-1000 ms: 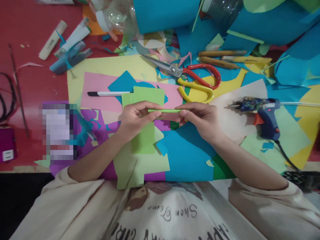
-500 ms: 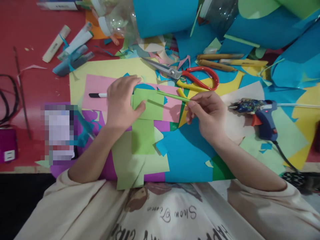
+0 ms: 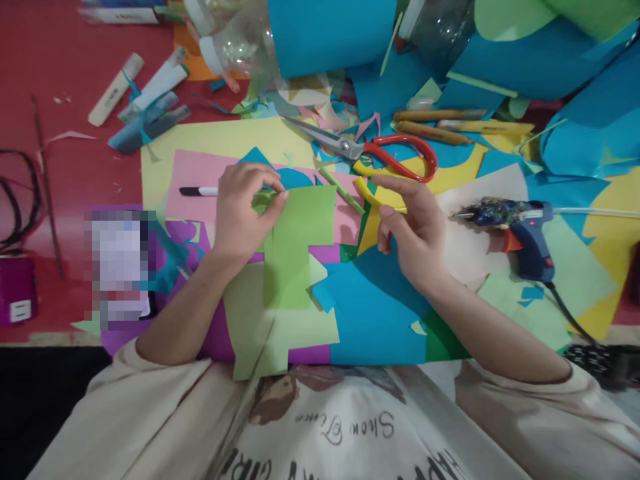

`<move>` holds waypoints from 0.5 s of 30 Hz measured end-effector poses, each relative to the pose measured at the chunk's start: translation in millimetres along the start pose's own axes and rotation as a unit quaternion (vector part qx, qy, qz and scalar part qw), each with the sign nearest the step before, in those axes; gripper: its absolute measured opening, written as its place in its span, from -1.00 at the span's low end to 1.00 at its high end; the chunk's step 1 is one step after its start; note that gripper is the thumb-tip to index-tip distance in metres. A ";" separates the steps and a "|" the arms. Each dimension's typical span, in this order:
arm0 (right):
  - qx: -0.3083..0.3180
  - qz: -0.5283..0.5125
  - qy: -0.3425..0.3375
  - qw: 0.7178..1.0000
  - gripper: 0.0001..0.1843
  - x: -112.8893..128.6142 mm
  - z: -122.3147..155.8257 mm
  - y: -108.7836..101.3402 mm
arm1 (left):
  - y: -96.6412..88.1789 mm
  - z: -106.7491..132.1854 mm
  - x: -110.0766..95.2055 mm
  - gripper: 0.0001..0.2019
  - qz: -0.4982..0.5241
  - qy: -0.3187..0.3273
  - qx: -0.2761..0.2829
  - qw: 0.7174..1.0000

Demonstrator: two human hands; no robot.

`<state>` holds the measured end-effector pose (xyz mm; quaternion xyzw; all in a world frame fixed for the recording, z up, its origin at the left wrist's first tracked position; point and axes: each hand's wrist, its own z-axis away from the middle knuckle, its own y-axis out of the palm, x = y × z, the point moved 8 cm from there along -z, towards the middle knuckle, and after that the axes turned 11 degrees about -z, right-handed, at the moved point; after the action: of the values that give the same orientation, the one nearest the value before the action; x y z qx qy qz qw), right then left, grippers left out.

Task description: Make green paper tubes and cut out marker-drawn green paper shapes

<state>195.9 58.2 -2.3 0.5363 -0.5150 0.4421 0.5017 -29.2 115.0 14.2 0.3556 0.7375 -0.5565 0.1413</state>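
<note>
My left hand [image 3: 250, 208] pinches the upper left corner of a light green paper square [image 3: 305, 217] between thumb and fingers. Part of the square overlaps another green paper piece [image 3: 287, 283] below it. A narrow green paper strip [image 3: 341, 191] slants over the pink sheet [image 3: 193, 167], just right of the square; whether it rests flat I cannot tell. Beyond its lower end, my right hand [image 3: 415, 230] is open, thumb and forefinger apart with nothing between them. A curved yellow paper strip [image 3: 370, 195] lies close to its fingertips.
Red-handled scissors [image 3: 345, 145] lie above my hands. A blue glue gun [image 3: 530, 233] rests at right, its cord running down. Around are paper scraps, brown pens [image 3: 440, 115], marker pens [image 3: 115, 90], a clear bottle [image 3: 245, 50], a black-capped pen [image 3: 200, 191] and a phone [image 3: 120, 260].
My right hand has let go of the green strip, which now slants on its own beside the square. My left thumb and fingers have closed on the square, which has shifted slightly right.
</note>
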 end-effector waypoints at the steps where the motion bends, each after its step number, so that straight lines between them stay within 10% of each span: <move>1: 0.000 0.004 -0.009 1.000 -0.80 1.8 0.2 0.5 | -1.6 0.4 -1.0 -0.86 0.043 -0.010 -0.009 0.999; 6: 0.041 -0.021 0.025 0.999 -0.70 0.8 0.0 10.7 | 15.4 9.5 -7.4 -0.77 0.220 -0.113 0.073 0.966; 15: 0.086 -0.096 0.178 0.976 -0.63 -17.2 6.1 26.8 | 31.5 28.8 -30.5 -0.89 0.235 -0.139 0.163 0.948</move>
<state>167.7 54.9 -17.8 0.5367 -0.3236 0.5229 0.5778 8.5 81.3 0.1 0.4557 0.5055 -0.6642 0.3093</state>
